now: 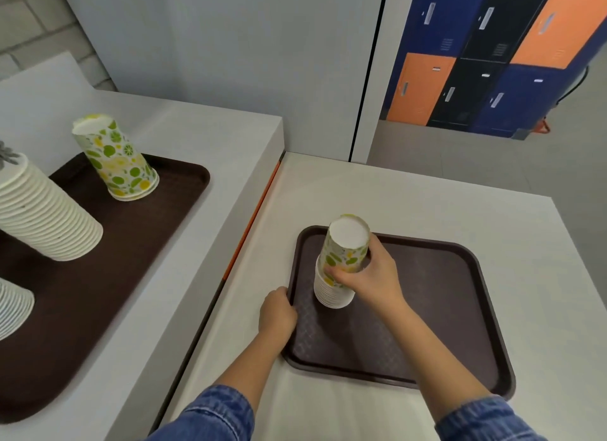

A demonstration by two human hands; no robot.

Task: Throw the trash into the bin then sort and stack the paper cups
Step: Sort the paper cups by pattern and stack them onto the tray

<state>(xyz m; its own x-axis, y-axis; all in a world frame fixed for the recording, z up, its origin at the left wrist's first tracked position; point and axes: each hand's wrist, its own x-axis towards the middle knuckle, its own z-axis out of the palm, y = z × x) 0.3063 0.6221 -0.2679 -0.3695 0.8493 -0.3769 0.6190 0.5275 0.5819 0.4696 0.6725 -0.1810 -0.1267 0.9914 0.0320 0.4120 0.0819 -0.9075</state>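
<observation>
An upside-down stack of paper cups with a green and yellow citrus print (341,260) stands at the far left corner of a dark brown tray (443,309) on the white table. My right hand (364,279) is closed around the stack's middle. My left hand (276,312) grips the tray's left rim. On the higher counter to the left, a second brown tray (124,243) holds another citrus-print stack (115,158), a tall stack of white cups (46,217) and a further white stack (13,306) at the frame's left edge.
A raised counter with an orange strip (253,220) borders the table on the left. A grey partition wall (230,46) stands behind. Orange, blue and black lockers (486,62) line the far right across grey floor.
</observation>
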